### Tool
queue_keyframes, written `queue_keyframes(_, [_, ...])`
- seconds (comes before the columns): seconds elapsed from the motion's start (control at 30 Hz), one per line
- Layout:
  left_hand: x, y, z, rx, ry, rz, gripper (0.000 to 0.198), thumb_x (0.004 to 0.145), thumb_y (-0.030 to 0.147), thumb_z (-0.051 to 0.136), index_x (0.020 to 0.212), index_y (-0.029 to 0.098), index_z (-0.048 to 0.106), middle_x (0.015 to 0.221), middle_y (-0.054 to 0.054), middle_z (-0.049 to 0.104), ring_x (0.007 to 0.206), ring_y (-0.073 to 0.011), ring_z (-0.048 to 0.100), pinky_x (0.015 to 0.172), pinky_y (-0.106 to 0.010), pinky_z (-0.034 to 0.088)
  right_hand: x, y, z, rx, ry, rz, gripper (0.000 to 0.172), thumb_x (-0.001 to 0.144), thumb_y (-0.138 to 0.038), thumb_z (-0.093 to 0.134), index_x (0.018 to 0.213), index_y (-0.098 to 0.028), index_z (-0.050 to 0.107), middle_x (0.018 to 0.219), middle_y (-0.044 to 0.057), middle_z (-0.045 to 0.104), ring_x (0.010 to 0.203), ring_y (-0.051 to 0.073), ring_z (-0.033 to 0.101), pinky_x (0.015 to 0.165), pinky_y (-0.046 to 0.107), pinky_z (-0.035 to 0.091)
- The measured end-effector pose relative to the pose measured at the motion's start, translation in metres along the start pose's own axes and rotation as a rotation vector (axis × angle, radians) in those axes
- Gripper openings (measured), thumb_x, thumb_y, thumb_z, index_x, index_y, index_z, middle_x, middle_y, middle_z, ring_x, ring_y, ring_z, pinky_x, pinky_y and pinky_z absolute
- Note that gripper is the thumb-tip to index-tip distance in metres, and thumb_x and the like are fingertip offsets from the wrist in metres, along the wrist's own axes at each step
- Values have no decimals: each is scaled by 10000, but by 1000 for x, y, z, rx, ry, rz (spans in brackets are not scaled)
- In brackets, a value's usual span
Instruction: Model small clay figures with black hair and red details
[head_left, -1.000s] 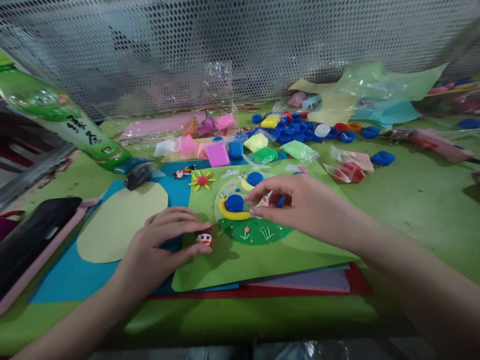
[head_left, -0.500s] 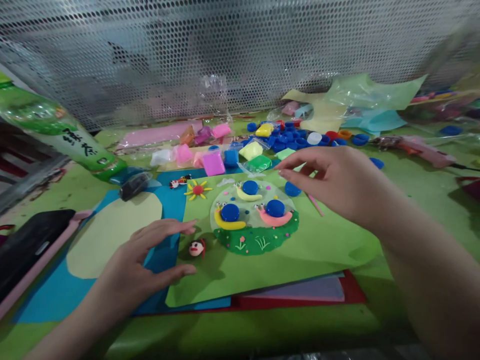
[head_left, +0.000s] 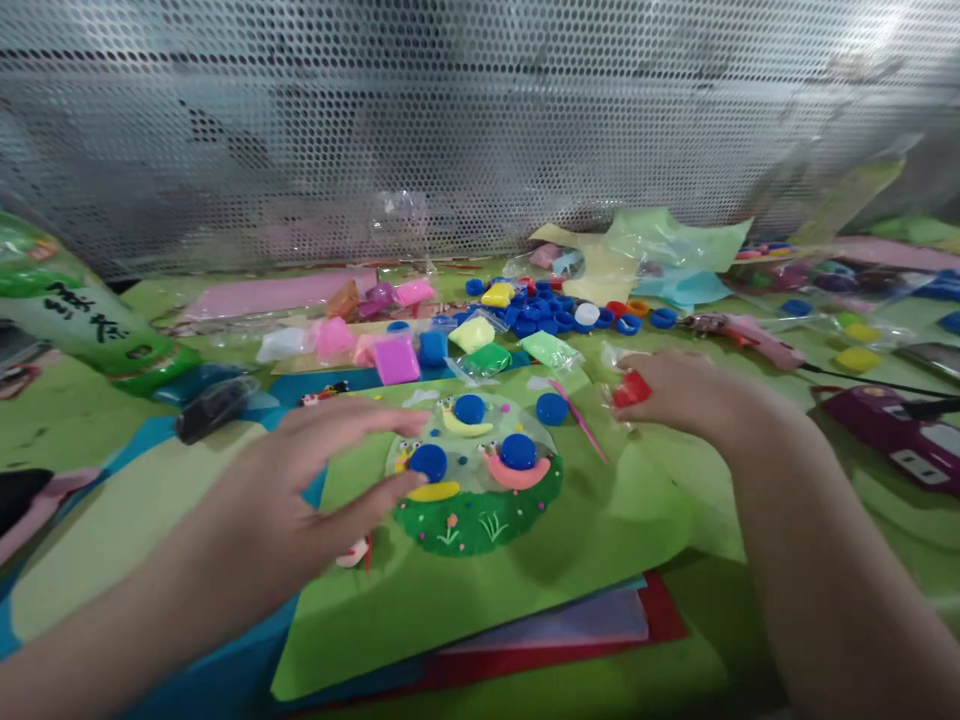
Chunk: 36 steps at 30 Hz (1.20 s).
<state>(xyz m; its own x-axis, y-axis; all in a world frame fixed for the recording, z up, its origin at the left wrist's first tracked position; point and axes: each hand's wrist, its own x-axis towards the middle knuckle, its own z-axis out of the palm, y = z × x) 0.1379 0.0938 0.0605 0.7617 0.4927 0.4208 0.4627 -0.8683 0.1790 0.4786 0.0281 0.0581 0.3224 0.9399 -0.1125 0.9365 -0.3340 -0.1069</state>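
My right hand (head_left: 694, 400) has its fingers closed on a small clear packet of red clay (head_left: 631, 388), right of the picture. My left hand (head_left: 274, 490) hovers open over the left side of a green sheet (head_left: 600, 540), fingers and thumb apart with nothing between them. On the sheet is a clay scene with a pink snail (head_left: 517, 472), a pale yellow snail (head_left: 461, 422) and a yellow snail (head_left: 435, 490), each with a blue cap as its shell. The left thumb partly covers the yellow snail. A clay head (head_left: 352, 553) is mostly hidden under my left hand.
A pink stick (head_left: 581, 425) and a loose blue cap (head_left: 552, 409) lie near the scene. Behind are clay packets (head_left: 396, 360) and a pile of bottle caps (head_left: 544, 312). A green tea bottle (head_left: 90, 320) leans at left; a pink glue gun (head_left: 761, 342) and power strip (head_left: 892, 435) are right.
My right hand has moved from above the scene to the right and taken hold of the red clay packet. My left hand now covers the clay head and sun. The view has shifted right.
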Motion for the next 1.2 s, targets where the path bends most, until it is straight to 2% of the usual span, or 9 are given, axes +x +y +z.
queue_keyframes(0.1, [-3, 9, 11, -55, -23, 75, 249, 891, 413, 573, 1130, 352, 601, 1025, 42, 735, 932, -195, 698, 761, -298, 543, 0, -6, -1, -35, -123, 36, 180, 886, -291, 658, 1001, -154, 643, 993, 59, 661, 862, 190, 639, 783, 385, 543])
queue_keyframes(0.23, [-18, 16, 22, -100, 36, 56, 198, 916, 301, 566, 1113, 313, 587, 1005, 22, 708, 958, -176, 660, 854, -318, 462, -13, -28, -13, 12, 40, 6, 310, 828, -360, 679, 1035, -135, 633, 1042, 151, 637, 923, 300, 628, 812, 450, 501])
queue_keyframes(0.33, [-18, 24, 24, -153, 144, 110, 207, 888, 158, 593, 1047, 290, 605, 940, 43, 710, 932, -154, 660, 879, -326, 426, -31, -57, -12, 206, 125, -179, 442, 855, -560, 573, 1150, -231, 582, 1125, 80, 636, 959, 253, 625, 847, 393, 498])
queue_keyframes(0.4, [-13, 29, 25, -204, 232, 83, 171, 900, 147, 572, 1005, 276, 610, 919, 35, 702, 917, -150, 651, 884, -328, 439, -43, -77, -5, 542, 27, -400, 422, 862, -556, 555, 1126, -228, 589, 1089, 74, 657, 941, 242, 625, 814, 374, 511])
queue_keyframes(0.5, [-6, 31, 27, -240, 270, 44, 92, 910, 177, 559, 934, 248, 612, 920, 12, 682, 891, -144, 638, 857, -301, 488, -54, -97, 10, 800, -103, -507, 346, 877, -538, 552, 1027, -229, 597, 999, 56, 668, 889, 225, 622, 761, 351, 530])
queue_keyframes(0.63, [3, 26, 25, -270, 325, -21, 84, 868, 142, 621, 883, 222, 637, 884, 4, 662, 847, -122, 640, 770, -236, 521, -55, -105, 20, 856, -94, -478, 357, 953, -561, 421, 1028, -244, 568, 1022, 50, 639, 924, 208, 605, 807, 350, 533])
queue_keyframes(0.83, [13, 20, 21, -309, 338, 4, 37, 830, 168, 687, 842, 201, 701, 861, -15, 679, 819, -133, 649, 775, -259, 534, -54, -110, 25, 955, -102, -393, 465, 976, -613, 269, 974, -240, 547, 820, 17, 562, 706, 160, 568, 633, 279, 543])
queue_keyframes(1.0, [14, 19, 19, -268, 237, -50, 74, 799, 168, 718, 838, 205, 768, 816, -35, 632, 753, -156, 625, 663, -281, 524, -55, -115, 33, 983, -66, -383, 412, 968, -599, 344, 1110, -254, 519, 1011, 51, 568, 855, 179, 575, 800, 329, 528])
queue_keyframes(1.2, [16, 17, 19, -252, 237, -39, 125, 832, 134, 655, 864, 188, 764, 927, -58, 589, 810, -168, 569, 729, -334, 508, -58, -117, 39, 1038, -4, -362, 435, 970, -601, 313, 1182, -265, 488, 1071, 74, 557, 863, 194, 585, 771, 351, 538])
